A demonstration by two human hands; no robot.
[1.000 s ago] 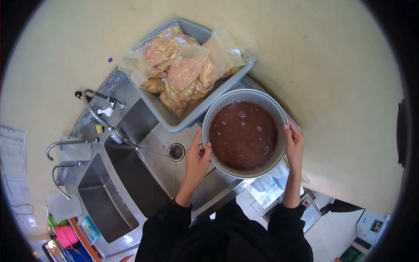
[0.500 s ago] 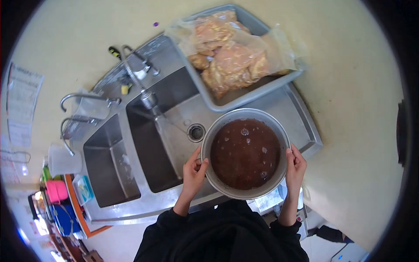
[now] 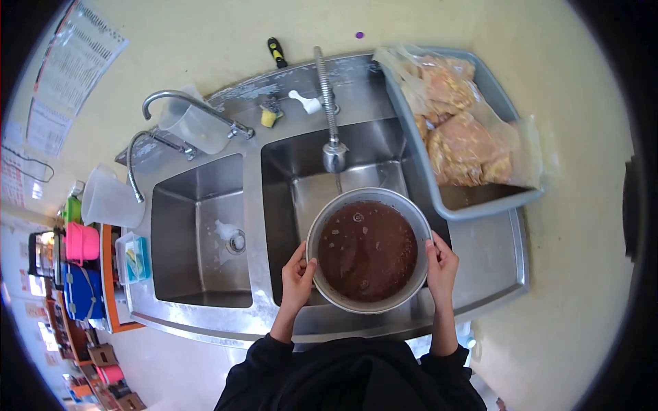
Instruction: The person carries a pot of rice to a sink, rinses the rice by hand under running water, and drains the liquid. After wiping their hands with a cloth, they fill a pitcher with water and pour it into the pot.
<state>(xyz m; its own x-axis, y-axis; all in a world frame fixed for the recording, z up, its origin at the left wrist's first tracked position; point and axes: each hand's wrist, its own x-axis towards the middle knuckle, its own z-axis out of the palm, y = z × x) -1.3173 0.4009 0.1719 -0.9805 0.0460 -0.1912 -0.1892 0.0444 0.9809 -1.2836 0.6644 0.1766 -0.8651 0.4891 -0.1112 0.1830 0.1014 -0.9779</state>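
Note:
A round metal pot [image 3: 317, 290] is held up over the front of the right sink basin [image 3: 288, 171]. Inside it is reddish-brown, cloudy liquid [image 3: 367, 250] with several bubbles on the surface; whether anything lies beneath is hidden. My left hand [image 3: 299, 277] grips the pot's left rim, thumb on top. On the opposite side my right hand [image 3: 441, 266] grips the rim in the same way. Just beyond the pot hangs the spring-hose faucet [image 3: 334, 156], its spray head pointing down into the basin.
At the right, a grey tub [image 3: 483, 207] holds plastic bags of raw marinated meat [image 3: 466, 140]. The left basin [image 3: 199, 267] has white residue near its drain. A curved faucet [image 3: 185, 99], a yellow sponge [image 3: 269, 116] and clear plastic containers [image 3: 113, 198] stand along the back and left.
My view has turned toward the left basin. Both hands still hold the pot, which has moved from the tub's side to over the right basin, hiding its drain.

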